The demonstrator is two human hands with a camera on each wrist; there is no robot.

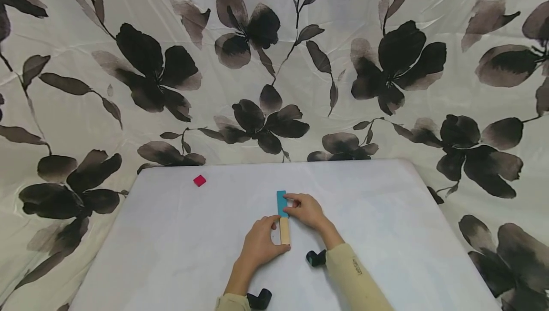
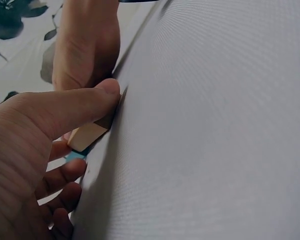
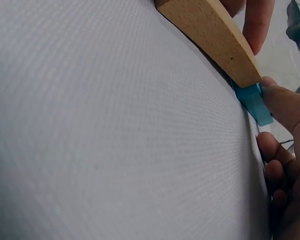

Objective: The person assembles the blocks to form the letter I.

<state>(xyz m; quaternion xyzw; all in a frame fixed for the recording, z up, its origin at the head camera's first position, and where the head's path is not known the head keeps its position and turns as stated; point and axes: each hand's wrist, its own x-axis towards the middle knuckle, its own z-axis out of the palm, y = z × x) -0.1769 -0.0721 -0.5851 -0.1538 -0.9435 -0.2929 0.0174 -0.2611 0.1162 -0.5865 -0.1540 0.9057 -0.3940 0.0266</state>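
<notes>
A plain wooden block lies lengthwise on the white table, its near end towards me. My left hand holds it, thumb at the near end and index finger by the far end. Beyond it, in line and end to end with it, is a blue block. My right hand holds the blue block from the right, thumb and index finger at its right edge. In the right wrist view the wooden block meets the blue block, with the right thumb against the blue one.
A small red block sits towards the back left of the white table. Behind the table hangs a floral cloth. Black devices are worn at both wrists, close over the tabletop.
</notes>
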